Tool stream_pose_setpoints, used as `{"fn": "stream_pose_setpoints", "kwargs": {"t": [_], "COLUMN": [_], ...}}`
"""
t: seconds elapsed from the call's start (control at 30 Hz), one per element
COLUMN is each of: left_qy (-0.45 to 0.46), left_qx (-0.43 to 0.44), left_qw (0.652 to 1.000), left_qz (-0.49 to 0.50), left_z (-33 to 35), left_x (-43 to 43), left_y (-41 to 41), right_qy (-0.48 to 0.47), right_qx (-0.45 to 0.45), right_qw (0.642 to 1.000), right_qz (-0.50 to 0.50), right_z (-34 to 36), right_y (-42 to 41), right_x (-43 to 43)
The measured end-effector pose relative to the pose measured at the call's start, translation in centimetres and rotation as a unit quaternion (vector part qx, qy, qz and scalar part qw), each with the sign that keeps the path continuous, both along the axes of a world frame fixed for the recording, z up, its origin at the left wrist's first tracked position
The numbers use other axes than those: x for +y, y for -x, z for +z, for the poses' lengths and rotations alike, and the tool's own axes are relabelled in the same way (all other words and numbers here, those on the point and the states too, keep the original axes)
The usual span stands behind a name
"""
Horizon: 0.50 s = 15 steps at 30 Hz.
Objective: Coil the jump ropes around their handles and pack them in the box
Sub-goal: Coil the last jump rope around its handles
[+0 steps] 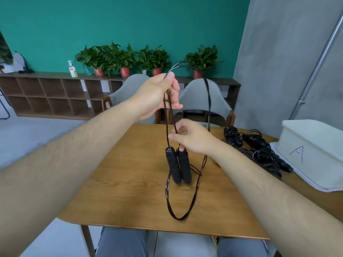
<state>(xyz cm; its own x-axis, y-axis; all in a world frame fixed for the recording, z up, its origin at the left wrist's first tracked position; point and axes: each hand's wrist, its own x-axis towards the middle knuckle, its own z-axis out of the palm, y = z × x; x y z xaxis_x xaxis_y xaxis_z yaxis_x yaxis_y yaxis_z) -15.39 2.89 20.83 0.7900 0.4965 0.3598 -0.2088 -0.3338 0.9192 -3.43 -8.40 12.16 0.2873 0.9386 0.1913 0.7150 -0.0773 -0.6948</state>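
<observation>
Above the wooden table (130, 182), my left hand (157, 95) grips the doubled black jump rope (181, 217) high up. The rope arches over the hand and falls in a long loop to the tabletop. Two black handles (177, 166) dangle side by side just over the table. Below the left hand, my right hand (191, 138) pinches the two strands just above the handles. A white box (313, 151) marked "A" stands at the right edge of the table.
Several coiled black jump ropes (259, 151) lie on the table left of the box, which rests on a white lid or tray (319, 184). Two grey chairs (200, 101) stand across the table. A low shelf with potted plants (120, 58) lines the green wall.
</observation>
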Motion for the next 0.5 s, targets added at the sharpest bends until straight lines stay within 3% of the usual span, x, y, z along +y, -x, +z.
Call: {"fn": "stream_pose_setpoints", "kwargs": {"t": [0.1,0.23,0.4,0.5], "left_qy": [-0.020,-0.118,-0.255,-0.278], "left_qx": [0.020,0.083,0.119,0.120], "left_qw": [0.999,0.980,0.934,0.920], "left_qz": [0.025,0.139,0.219,0.246], "left_z": [0.2,0.3,-0.3,0.0], "left_x": [0.3,0.8,2.9,2.9], "left_y": [0.5,1.3,2.0,1.9], "right_qy": [0.025,-0.093,-0.165,-0.176], "right_qx": [-0.020,-0.009,0.012,0.067], "right_qw": [0.999,0.989,0.979,0.975], "right_qz": [-0.004,-0.112,-0.119,-0.119], "right_z": [-0.9,-0.3,1.1,2.1], "right_y": [-0.1,-1.6,-2.7,-2.5], "right_x": [0.2,0.0,-0.6,-0.6]}}
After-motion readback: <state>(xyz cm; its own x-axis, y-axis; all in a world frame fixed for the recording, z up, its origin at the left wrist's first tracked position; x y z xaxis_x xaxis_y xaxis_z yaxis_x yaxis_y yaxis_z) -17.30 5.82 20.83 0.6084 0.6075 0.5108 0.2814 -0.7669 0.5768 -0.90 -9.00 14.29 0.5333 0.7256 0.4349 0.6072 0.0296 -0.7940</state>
